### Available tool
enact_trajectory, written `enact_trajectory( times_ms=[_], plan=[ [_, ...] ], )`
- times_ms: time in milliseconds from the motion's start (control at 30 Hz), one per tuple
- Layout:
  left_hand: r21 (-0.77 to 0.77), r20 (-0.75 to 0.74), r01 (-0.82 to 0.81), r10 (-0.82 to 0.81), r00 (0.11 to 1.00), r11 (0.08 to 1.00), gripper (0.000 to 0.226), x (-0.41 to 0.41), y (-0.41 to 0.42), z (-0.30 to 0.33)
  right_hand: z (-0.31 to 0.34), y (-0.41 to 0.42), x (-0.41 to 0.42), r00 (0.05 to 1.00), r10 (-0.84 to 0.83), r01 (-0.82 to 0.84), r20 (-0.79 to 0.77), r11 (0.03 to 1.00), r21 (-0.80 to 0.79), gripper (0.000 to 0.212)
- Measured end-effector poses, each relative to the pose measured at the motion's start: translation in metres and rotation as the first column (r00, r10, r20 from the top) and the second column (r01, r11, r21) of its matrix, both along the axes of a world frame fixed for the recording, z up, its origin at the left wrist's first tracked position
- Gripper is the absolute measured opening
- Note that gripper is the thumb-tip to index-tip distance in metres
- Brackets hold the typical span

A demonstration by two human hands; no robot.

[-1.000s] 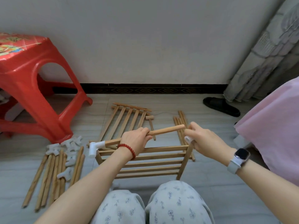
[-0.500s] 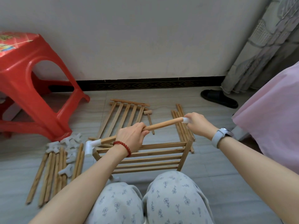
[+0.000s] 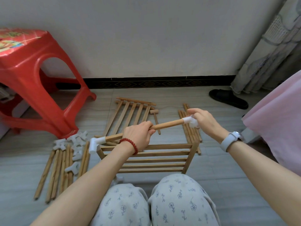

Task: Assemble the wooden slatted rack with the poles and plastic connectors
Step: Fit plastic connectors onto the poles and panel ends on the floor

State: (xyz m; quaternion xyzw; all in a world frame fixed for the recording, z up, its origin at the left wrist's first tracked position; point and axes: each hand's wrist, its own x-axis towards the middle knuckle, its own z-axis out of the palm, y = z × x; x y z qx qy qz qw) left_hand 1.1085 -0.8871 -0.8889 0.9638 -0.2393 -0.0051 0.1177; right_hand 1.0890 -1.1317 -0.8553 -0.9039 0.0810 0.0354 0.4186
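Left grip (image 3: 138,136) clenched around the middle of a round light-wood pole (image 3: 166,124), held tilted above the floor. Right grip (image 3: 203,119) pinching a white plastic connector (image 3: 189,120) on the pole's far end; another white elbow connector (image 3: 94,144) capping the near end. Below both grips, a slatted wooden shelf panel (image 3: 154,160).

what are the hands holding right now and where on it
The left hand grips the wooden pole round its middle. The right hand holds the white plastic connector on the pole's right end.
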Motion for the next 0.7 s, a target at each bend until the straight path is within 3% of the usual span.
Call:
enact_trajectory(
  times_ms=[67,167,267,367,433,533,600,700],
  plan=[
    [-0.026,-0.041,0.022,-0.023,0.999,0.999,0.022,0.003,-0.005,0.005,0.001,0.000,-0.001,0.999,-0.053,0.053,-0.003,0.986,0.160,0.039],
    [-0.157,-0.106,0.135,-0.153,0.982,0.978,0.032,0.005,-0.031,0.021,0.007,0.016,-0.004,0.996,-0.091,0.078,-0.001,0.846,0.527,0.043],
    [-0.300,-0.133,0.099,-0.145,0.981,0.949,0.038,0.011,-0.042,0.034,0.010,0.029,-0.005,0.994,-0.080,0.014,0.073,0.762,0.647,0.044],
    [-0.382,-0.118,0.001,-0.049,0.992,0.924,0.034,0.016,-0.025,0.037,-0.001,0.026,-0.014,0.992,-0.063,-0.002,0.111,0.862,0.507,0.042],
    [-0.411,-0.094,-0.025,-0.015,0.995,0.911,0.033,0.020,-0.015,0.040,-0.013,0.025,-0.022,0.986,0.165,-0.160,0.006,0.949,0.273,0.044],
    [-0.457,-0.090,-0.035,-0.007,0.996,0.889,0.032,0.024,-0.009,0.050,-0.023,0.037,-0.024,0.918,0.385,-0.385,-0.099,0.923,0.021,0.029],
    [-0.545,-0.122,-0.049,-0.021,0.992,0.837,0.030,0.026,-0.004,0.056,-0.015,0.046,-0.016,0.920,0.391,-0.391,0.010,0.920,-0.036,0.022],
    [-0.752,-0.255,-0.134,-0.097,0.962,0.645,0.023,0.031,0.013,0.077,0.010,0.054,0.000,0.884,0.411,-0.406,0.220,0.911,-0.070,0.012]
  ],
)
